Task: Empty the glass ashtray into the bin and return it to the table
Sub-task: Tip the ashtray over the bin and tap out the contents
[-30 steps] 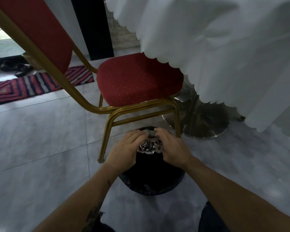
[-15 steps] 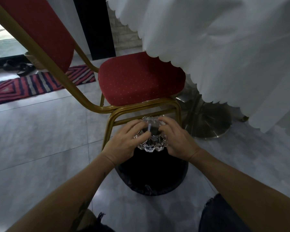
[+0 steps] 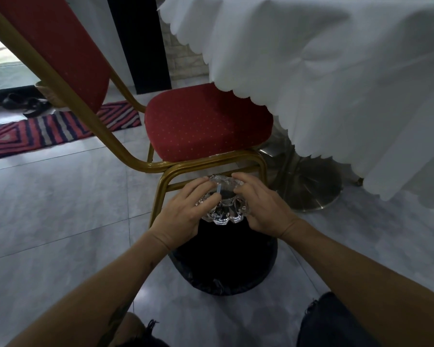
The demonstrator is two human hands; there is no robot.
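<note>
The clear scalloped glass ashtray (image 3: 223,214) hangs above the round black bin (image 3: 223,271), which stands on the floor lined with a dark bag. My left hand (image 3: 183,216) grips the ashtray's left side and my right hand (image 3: 261,209) grips its right side. The bowl faces up and away from me; a small pale stub lies at its inner left rim. The table (image 3: 336,71), draped in a white scalloped cloth, stands at the upper right.
A red-cushioned chair (image 3: 206,126) with a gold metal frame stands right behind the bin, its front leg close to my left hand. The table's steel pedestal base (image 3: 308,186) sits to the right. A striped rug (image 3: 48,131) and dark shoes (image 3: 25,103) lie far left on grey tiles.
Both hands have lifted the ashtray up from the bin's mouth and turned it from tipped down to bowl up. My view has risen slightly.
</note>
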